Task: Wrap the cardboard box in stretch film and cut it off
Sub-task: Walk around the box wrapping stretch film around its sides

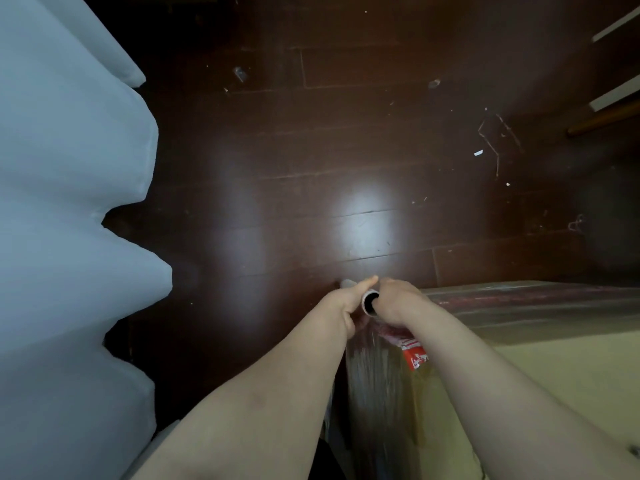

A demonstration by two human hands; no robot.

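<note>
One tan cardboard box [561, 368] on the floor [346, 150] shows glossy film over its far edge. Left hand [341, 306] and right hand [394, 301] both grip one film roll [370, 302].

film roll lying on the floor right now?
No, both the left hand and the right hand grip the film roll above the cardboard box.

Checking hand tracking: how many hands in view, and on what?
2. The left hand grips the film roll from the left side; the right hand grips it from the right, beside the cardboard box. Most fingers are hidden behind the roll.
</note>
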